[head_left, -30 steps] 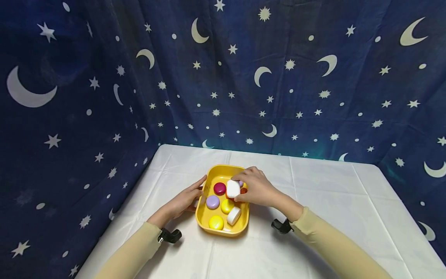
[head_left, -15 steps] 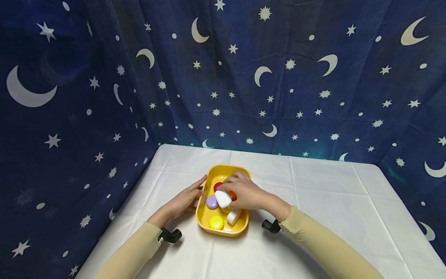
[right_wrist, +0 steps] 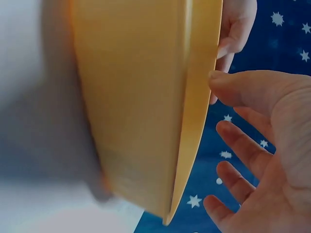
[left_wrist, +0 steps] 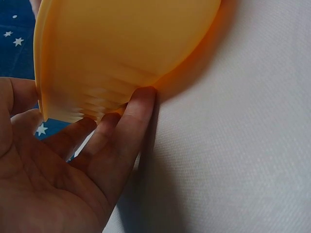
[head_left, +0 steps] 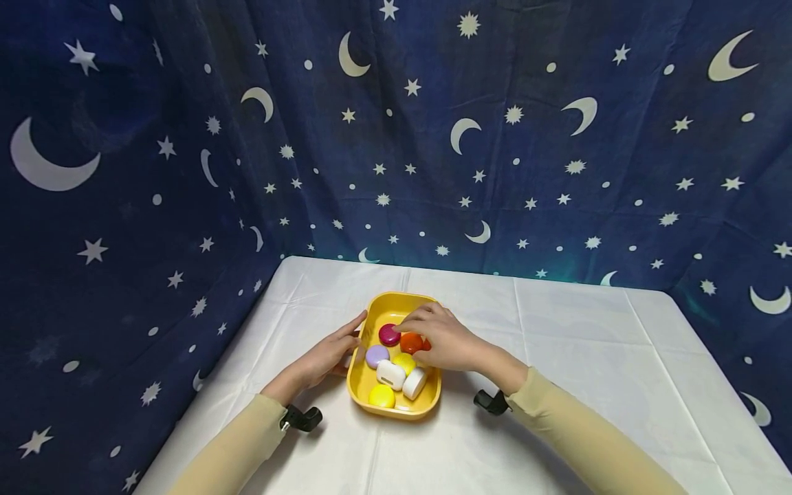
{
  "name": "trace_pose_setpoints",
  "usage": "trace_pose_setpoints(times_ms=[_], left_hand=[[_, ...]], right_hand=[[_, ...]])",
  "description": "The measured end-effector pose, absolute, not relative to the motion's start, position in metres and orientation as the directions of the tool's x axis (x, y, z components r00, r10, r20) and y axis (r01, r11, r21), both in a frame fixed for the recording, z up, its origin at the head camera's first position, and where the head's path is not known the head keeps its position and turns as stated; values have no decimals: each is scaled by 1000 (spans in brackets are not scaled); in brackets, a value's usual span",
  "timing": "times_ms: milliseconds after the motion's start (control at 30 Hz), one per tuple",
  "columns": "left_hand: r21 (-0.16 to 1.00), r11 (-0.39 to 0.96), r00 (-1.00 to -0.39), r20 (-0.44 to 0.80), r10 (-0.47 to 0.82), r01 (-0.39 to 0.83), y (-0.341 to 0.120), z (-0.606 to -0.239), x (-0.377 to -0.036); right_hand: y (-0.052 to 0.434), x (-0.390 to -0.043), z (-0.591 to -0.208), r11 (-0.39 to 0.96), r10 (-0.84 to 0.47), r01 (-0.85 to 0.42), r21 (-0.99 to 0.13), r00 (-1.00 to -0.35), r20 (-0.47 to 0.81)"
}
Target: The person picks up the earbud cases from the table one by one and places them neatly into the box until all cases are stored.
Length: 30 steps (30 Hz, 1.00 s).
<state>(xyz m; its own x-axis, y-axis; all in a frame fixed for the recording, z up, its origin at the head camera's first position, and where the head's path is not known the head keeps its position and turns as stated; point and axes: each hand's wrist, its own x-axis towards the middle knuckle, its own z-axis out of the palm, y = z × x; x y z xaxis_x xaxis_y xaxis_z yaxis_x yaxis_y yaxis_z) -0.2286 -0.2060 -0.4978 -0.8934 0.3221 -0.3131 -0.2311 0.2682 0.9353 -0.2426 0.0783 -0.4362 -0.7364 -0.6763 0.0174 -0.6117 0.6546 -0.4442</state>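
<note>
A yellow tray holds several small glossy round pieces and two white ones. Over its right side, my right hand spreads thumb and fingers about an orange piece, fingertips near a magenta piece. In the right wrist view, thumb and fingers stand apart with nothing between them. A white rounded block with a dark slot lies tilted beside a white round piece on edge. My left hand rests nearly straight fingers against the tray's outer wall, thumb at the rim.
Also in the tray are a lavender piece, a front yellow piece and another yellow piece. A white cloth covers the table. Dark blue curtains with stars and moons hang behind and at left.
My right hand carried the white rounded block leftward and toward me, let it go among the front pieces, and drew back slightly to the right. My left hand stays in place.
</note>
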Motion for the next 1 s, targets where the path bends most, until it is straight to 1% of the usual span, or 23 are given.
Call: trace_pose_setpoints(times_ms=[267,500,700,1000], left_hand=[[939,250,-894,-310,322,-236,-204,-499,-230],[937,258,-891,-315,328,-236,-203,-501,-230],[934,294,-892,-301,338,-204,-207,-501,-231],[912,358,-900,-315,303,-199,-214,-495,-235]], right_hand=[[97,-242,-439,662,-645,-585,-468,-763,43],[122,-235,-439,666,-570,-540,-515,-814,115],[161,-226,-439,688,-491,-520,-507,-847,203],[229,-218,-444,740,-376,-440,-508,-898,230]])
